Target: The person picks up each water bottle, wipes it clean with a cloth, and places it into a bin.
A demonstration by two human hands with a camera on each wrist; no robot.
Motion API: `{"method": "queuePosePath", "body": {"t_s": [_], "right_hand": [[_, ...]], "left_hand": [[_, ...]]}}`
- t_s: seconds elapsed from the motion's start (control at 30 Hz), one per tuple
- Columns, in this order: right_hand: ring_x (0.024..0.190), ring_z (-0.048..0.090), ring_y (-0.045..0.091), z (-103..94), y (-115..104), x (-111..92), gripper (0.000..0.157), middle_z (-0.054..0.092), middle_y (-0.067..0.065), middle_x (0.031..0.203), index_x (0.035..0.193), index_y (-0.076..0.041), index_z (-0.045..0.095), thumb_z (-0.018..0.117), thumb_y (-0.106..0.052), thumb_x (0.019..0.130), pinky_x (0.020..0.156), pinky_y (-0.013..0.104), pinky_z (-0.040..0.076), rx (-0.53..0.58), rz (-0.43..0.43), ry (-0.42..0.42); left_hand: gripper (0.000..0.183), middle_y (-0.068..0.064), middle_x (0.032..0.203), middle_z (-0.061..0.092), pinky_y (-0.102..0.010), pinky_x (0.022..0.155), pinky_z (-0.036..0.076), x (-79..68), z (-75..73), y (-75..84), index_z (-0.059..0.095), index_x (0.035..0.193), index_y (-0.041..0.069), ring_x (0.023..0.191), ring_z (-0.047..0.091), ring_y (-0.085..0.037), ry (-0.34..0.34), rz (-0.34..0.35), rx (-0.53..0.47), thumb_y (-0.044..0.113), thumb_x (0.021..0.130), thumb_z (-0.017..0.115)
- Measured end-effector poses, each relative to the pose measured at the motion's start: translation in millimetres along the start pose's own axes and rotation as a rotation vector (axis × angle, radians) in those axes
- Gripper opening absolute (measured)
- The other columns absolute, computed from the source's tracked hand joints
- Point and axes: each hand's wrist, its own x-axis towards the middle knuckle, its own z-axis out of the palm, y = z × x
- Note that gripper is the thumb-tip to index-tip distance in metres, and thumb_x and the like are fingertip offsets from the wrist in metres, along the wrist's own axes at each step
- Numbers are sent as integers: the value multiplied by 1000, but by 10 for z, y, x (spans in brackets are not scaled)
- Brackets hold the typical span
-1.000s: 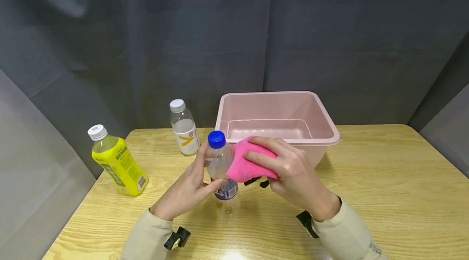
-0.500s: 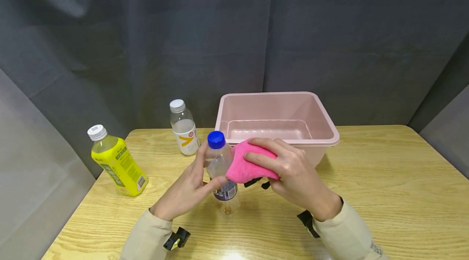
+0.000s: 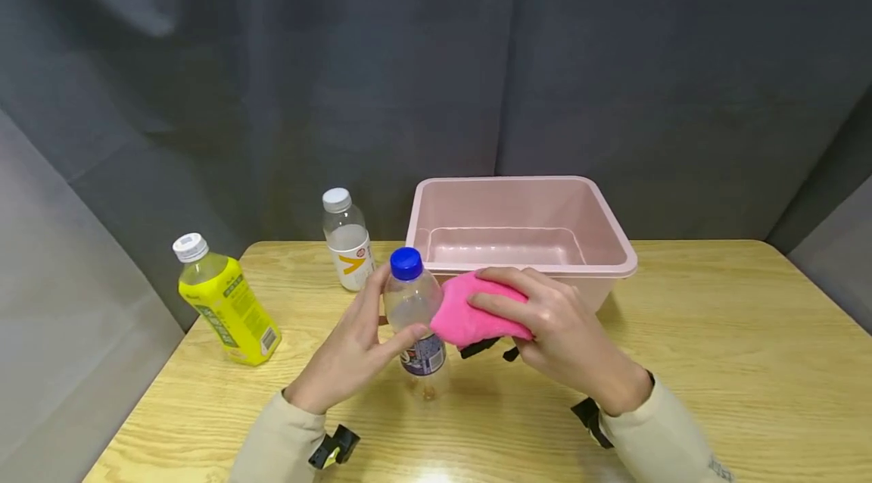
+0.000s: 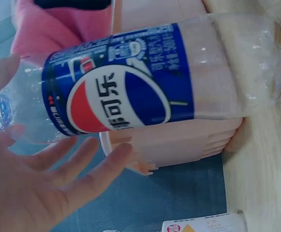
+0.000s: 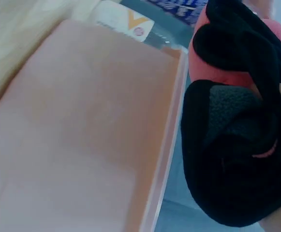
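A clear plastic cola bottle point(image 3: 422, 354) with a blue cap and blue label stands upright in front of me. My left hand point(image 3: 354, 343) holds its upper part, thumb on the near side and fingers on the left. In the left wrist view, the bottle point(image 4: 217, 67) shows its red, white and blue logo, and its base meets the tabletop. My right hand point(image 3: 555, 324) grips a bunched pink cloth point(image 3: 470, 313) at the bottle's right shoulder. Black strap-like parts point(image 5: 232, 154) hang from the pink cloth in the right wrist view.
Behind the hands stands a pale pink plastic tub point(image 3: 524, 269). A white-capped bottle with a white label point(image 3: 350, 260) is left of the tub. Farther left is a yellow-labelled bottle point(image 3: 235, 309). All are on a wooden table point(image 3: 715, 362) before a dark curtain point(image 3: 381, 74).
The head view has shifted slightly. My right hand and the pink cloth have moved a little to the right relative to the bottle. Both hands keep their hold.
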Motion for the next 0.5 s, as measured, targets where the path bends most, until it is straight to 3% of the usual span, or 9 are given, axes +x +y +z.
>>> {"method": "queuePosePath", "body": {"t_s": [0.2,0.37,0.5], "right_hand": [[95,70,31,-18,111,-229,57,70,10,115,109,-14,77,73,20,63,75,49,60,-2,23,-97],[91,70,26,-29,211,-377,64,70,6,112,110,-16,77,65,21,60,71,43,59,31,27,-192],[91,69,23,-45,256,-434,70,69,4,112,112,-18,76,61,22,56,72,42,58,40,37,-249]], "left_hand": [[73,-12,136,54,-45,85,58,-1,-24,22,32,152,9,116,57,-28,59,46,45,20,94,76],[77,-13,133,58,-41,81,59,-10,-53,22,30,150,14,114,60,-28,74,21,26,17,91,79],[82,-16,129,61,-36,75,60,-22,-96,5,29,150,13,112,61,-31,103,73,20,12,87,81]]}}
